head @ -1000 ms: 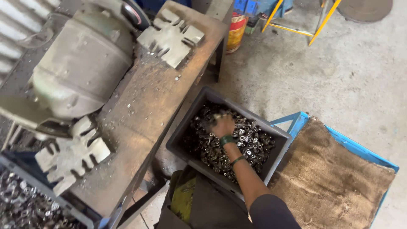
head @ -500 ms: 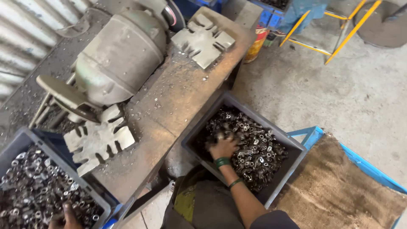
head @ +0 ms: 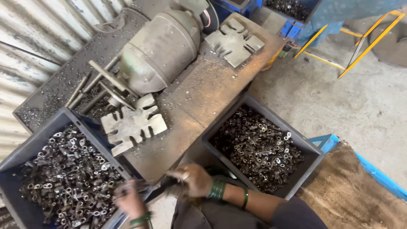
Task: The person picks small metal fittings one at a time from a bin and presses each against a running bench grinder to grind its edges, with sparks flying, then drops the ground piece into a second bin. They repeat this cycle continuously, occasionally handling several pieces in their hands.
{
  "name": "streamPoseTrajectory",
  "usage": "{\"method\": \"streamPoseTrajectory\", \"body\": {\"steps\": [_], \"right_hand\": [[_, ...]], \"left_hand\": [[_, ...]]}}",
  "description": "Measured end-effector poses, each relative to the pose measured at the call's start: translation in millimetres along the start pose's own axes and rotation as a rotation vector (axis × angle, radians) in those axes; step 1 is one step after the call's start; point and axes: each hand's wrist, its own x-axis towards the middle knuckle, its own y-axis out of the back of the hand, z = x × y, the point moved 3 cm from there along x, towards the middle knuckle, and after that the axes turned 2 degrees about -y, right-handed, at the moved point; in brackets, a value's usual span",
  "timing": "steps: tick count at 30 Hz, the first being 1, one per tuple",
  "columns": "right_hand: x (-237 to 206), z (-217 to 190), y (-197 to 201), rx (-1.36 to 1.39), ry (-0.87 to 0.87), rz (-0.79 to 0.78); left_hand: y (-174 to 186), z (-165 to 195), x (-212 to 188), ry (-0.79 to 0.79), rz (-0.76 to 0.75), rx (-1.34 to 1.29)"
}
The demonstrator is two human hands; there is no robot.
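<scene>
your right hand (head: 190,179) has left the right bin (head: 258,148) and now sits at the workbench's (head: 199,101) near edge, fingers curled together on something small i cannot make out. your left hand (head: 130,199), blurred, rests at the near right corner of the left bin (head: 63,178); its grip cannot be told. both hands lie between the two bins, the left bin's metal parts (head: 68,174) nearest your left.

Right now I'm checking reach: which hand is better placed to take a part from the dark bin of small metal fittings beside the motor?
Probably the left hand: it hovers at that left bin's edge, while the right hand sits at the workbench's front edge.
</scene>
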Motion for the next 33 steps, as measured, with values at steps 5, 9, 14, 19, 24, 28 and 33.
{"method": "streamPoseTrajectory", "body": {"steps": [5, 9, 14, 19, 24, 28, 33], "right_hand": [[30, -35, -65, -0.145, 0.017, -0.024], [40, -22, -107, -0.042, -0.035, -0.061], [92, 19, -114, -0.2, -0.382, -0.035], [147, 47, -94, -0.503, -0.577, 0.132], [179, 36, -99, -0.746, -0.39, 0.248], [203, 31, -98, -0.753, -0.4, 0.259], [227, 37, -90, -0.737, -0.338, 0.207]], "left_hand": [[-9, -24, -5, 0.164, -0.238, -0.36], [26, 0, 37, -0.03, -0.393, -0.136], [88, 44, 159, -0.307, -0.602, 0.402], [151, 48, 307, -0.337, -0.211, 0.919], [161, 38, 351, -0.274, -0.049, 0.945], [161, 37, 349, -0.384, -0.026, 0.874], [163, 48, 333, -0.545, -0.051, 0.605]]}}
